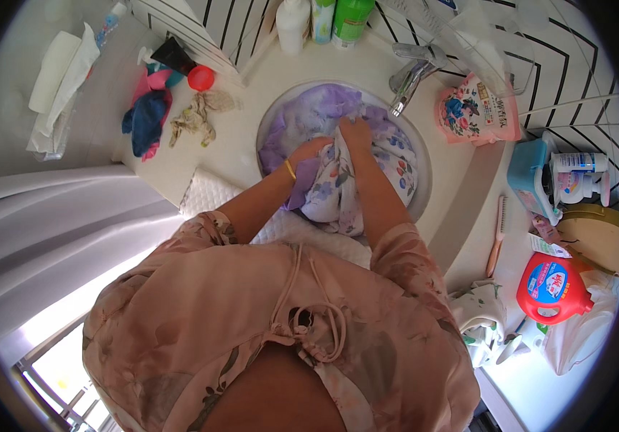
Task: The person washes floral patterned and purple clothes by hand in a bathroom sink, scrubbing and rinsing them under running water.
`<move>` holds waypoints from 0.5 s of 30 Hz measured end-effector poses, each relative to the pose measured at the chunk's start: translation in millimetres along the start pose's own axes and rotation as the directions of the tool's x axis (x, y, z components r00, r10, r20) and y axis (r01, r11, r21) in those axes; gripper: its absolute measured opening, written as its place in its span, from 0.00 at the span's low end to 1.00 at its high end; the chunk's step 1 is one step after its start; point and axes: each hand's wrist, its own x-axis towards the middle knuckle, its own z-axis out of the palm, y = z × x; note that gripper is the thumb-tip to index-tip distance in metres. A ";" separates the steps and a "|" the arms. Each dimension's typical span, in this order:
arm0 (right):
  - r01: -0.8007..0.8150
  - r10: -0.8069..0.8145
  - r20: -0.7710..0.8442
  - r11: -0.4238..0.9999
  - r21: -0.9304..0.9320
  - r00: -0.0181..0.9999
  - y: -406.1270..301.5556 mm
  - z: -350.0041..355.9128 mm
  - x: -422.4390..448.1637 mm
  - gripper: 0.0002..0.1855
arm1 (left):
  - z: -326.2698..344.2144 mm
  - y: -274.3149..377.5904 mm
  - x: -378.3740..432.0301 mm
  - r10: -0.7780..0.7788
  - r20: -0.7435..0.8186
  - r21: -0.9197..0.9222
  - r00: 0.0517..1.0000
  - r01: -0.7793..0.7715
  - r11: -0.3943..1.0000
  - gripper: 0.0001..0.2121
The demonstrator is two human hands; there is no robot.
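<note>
In the round sink (421,178) lies wet cloth, part purple fabric (282,140) and part white fabric with a flower and berry print (336,186). Whitish suds (309,116) cover some of the purple part. My left hand (312,148), below a yellow bracelet, grips the cloth at the middle of the sink; its fingertips are hidden in the folds. Close by on the right, my right hand (356,132) is closed on a bunched edge of the printed fabric. Some of the cloth hangs over the sink's near rim.
The chrome faucet (409,81) leans over the sink's far right rim. Bottles (352,24) line the back. Crumpled cloths (147,121) lie left, a quilted white cloth (212,197) in front. Rightward are a pink refill pouch (477,110), a brush (498,235) and a red detergent jug (549,289).
</note>
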 end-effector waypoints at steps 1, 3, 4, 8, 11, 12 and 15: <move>0.074 -0.072 -0.034 0.995 0.062 0.997 8.2 0.8 0.7 0.23 | -1.3 -0.3 1.0 0.103 -0.026 0.136 0.994 -0.098 0.986 0.14; 0.205 -0.204 -0.024 0.977 0.056 0.979 1.4 -1.3 -20.7 0.22 | -13.6 -0.9 4.2 0.357 -0.058 0.293 0.932 -0.326 0.899 0.13; 0.261 -0.261 0.025 0.965 -0.006 0.965 -22.4 -5.9 -51.1 0.22 | -10.0 -11.3 0.8 0.414 -0.052 0.004 0.909 -0.414 0.910 0.13; 0.567 -0.599 0.067 0.707 -0.423 0.798 -27.8 11.5 -94.2 0.21 | 32.6 -29.7 -8.4 0.648 0.191 -0.891 0.737 -0.146 0.430 0.14; 0.147 -0.183 -0.041 0.886 -0.440 0.982 -13.9 13.9 -34.6 0.18 | 22.7 1.9 -2.1 0.327 0.439 -0.689 0.837 0.081 0.720 0.16; 0.175 -0.146 0.118 0.937 -0.302 0.982 17.2 6.3 3.7 0.20 | 19.9 10.8 -0.7 0.186 0.506 -0.589 0.842 0.180 0.788 0.16; 0.097 -0.085 0.141 0.992 -0.078 0.986 52.3 13.0 34.6 0.25 | 7.0 30.7 -1.6 -0.042 0.446 -0.465 0.894 0.271 0.843 0.17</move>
